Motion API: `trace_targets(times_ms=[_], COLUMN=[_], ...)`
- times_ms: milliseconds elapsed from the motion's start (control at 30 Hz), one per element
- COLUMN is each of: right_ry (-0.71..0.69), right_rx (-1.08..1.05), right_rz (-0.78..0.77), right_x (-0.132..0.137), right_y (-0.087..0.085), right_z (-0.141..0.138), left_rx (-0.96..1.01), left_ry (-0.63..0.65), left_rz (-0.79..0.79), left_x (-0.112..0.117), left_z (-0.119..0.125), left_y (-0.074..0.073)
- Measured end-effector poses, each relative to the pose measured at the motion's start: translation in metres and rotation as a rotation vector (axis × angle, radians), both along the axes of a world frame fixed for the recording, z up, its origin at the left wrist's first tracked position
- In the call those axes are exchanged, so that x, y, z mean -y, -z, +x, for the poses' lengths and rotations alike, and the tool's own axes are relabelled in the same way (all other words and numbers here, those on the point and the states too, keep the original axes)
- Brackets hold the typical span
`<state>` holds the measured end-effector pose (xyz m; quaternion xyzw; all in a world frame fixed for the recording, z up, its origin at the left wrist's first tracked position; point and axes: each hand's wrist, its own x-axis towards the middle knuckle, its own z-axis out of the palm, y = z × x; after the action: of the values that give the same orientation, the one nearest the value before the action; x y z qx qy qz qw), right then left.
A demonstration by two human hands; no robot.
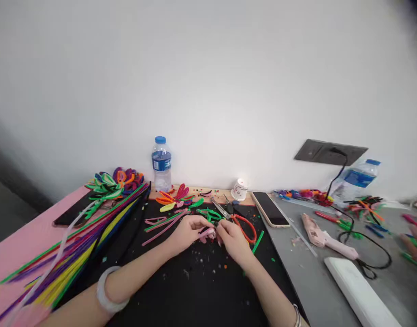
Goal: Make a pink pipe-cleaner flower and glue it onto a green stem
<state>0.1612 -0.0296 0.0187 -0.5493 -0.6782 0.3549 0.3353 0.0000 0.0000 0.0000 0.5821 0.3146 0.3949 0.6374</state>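
Note:
Over the middle of the black mat [188, 290], a small pink pipe-cleaner piece [207, 234] sits between my two hands. My left hand [189, 231] pinches it from the left, thumb and fingers closed. On the other side, my right hand [233, 240] has its fingertips pressed together at the piece's right end; what exactly they grip is hidden. Just beyond lie orange-handled scissors [244, 227] and bent green pipe cleaners [208, 213]. Pink pipe-cleaner strips [165, 229] rest left of my left hand. A short green strip [258, 242] lies right of my right hand.
Long coloured pipe cleaners [79, 250] and a looped bunch [116, 184] lie at left. A water bottle [161, 165], paper cup [239, 190] and phone [270, 209] stand or lie near the wall. At right are a pink glue gun [327, 238], its cord, and another person's hand [415, 245].

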Motion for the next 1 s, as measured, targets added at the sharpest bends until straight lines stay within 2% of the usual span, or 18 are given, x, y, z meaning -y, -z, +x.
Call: trace_targets(times_ms=[167,333,567,633,733,867,933,1000], right_ry=[-0.002,0.047,-0.047,-0.036,0.053,0.284,0.371,0.39], right_rx=[-0.025,-0.015,0.079,0.084,0.16,0.401,0.525,0.631], right_rz=[-0.006,0.045,0.148,0.162,0.203,0.281,0.273,0.202], right_x=[-0.001,0.0,0.005,0.004,0.001,-0.004,-0.005,-0.006], right_y=[0.002,0.002,-0.003,-0.002,-0.002,-0.004,-0.005,-0.006], right_z=[0.001,0.001,-0.001,0.0,0.006,0.021,0.029,0.035], left_rx=[-0.001,0.108,0.074,0.079,0.075,0.078,0.074,0.069], left_ry=[0.019,0.153,0.144,0.134,0.113,0.056,0.03,0.012], left_rz=[0.007,-0.083,-0.14,-0.129,-0.101,-0.095,-0.1,-0.107], left_x=[0.004,0.005,0.007,0.007,0.007,0.006,0.005,0.004], left_z=[-0.004,-0.005,0.0,0.0,0.0,-0.001,-0.002,-0.003], left_y=[-0.002,-0.004,-0.008,-0.007,-0.007,-0.007,-0.005,-0.003])
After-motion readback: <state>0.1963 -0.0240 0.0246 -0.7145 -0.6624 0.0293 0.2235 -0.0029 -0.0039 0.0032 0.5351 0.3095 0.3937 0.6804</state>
